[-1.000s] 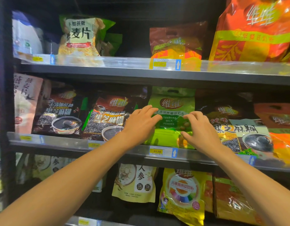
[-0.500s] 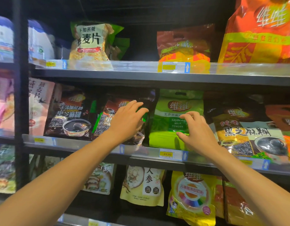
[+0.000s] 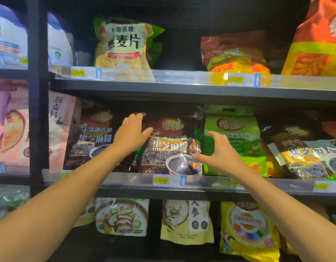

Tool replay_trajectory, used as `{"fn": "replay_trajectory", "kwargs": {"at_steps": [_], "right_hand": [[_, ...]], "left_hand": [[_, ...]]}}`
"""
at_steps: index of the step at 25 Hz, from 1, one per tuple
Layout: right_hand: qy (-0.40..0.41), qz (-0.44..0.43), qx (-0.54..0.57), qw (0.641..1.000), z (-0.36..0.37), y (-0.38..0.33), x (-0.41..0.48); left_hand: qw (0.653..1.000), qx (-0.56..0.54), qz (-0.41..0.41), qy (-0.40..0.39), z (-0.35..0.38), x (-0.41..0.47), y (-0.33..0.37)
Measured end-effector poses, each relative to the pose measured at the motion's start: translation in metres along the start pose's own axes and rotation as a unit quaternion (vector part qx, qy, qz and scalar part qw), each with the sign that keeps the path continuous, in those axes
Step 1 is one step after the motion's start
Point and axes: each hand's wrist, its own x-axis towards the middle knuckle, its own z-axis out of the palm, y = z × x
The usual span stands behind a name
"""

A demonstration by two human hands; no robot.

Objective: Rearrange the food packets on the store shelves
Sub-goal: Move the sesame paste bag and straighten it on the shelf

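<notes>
A dark sesame-paste packet (image 3: 170, 148) stands upright on the middle shelf (image 3: 125, 179), between a matching dark packet (image 3: 91, 137) and a green soybean-powder packet (image 3: 237, 142). My left hand (image 3: 132, 134) grips its upper left corner, fingers curled over the edge and thumb on the front. My right hand (image 3: 219, 153) is spread at its right edge. The thumb touches the packet's lower right front. The fingers stand straight in front of the green packet.
Another sesame packet (image 3: 305, 157) leans at the right of the same shelf. On the shelf above stand an oat packet (image 3: 123, 46) and red-orange bags (image 3: 235, 53). More pouches hang below (image 3: 186, 222). A dark upright post (image 3: 37, 110) divides off the left bay.
Both hands have moved left off the green soybean packet onto the dark sesame packet. The left hand now grips its corner. The view has shifted left too.
</notes>
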Motion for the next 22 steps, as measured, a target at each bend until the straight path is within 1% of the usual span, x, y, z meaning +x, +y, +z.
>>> {"fn": "replay_trajectory", "kwargs": {"at_steps": [3, 6, 9, 12, 13, 16, 22], "right_hand": [[-0.041, 0.067, 0.036, 0.996, 0.015, -0.01, 0.003], [-0.074, 0.109, 0.051, 0.99, 0.025, -0.015, 0.004], [-0.096, 0.122, 0.052, 0.987, 0.032, -0.02, 0.004], [-0.092, 0.11, 0.069, 0.987, 0.035, -0.023, 0.004], [-0.088, 0.111, 0.072, 0.987, 0.036, -0.024, 0.004], [-0.07, 0.11, 0.063, 0.989, 0.041, -0.025, 0.004], [-0.042, 0.081, 0.091, 0.992, 0.035, -0.033, 0.002]], "left_hand": [[0.986, -0.14, -0.075, -0.057, 0.003, 0.019, -0.018], [0.95, -0.269, -0.116, -0.109, 0.009, 0.025, -0.023], [0.923, -0.334, -0.127, -0.141, 0.014, 0.023, -0.026], [0.886, -0.411, -0.154, -0.148, 0.012, 0.022, -0.024], [0.878, -0.424, -0.162, -0.15, 0.01, 0.022, -0.023], [0.87, -0.433, -0.176, -0.156, 0.011, 0.02, -0.019], [0.848, -0.474, -0.208, -0.117, 0.015, 0.025, -0.013]]}}
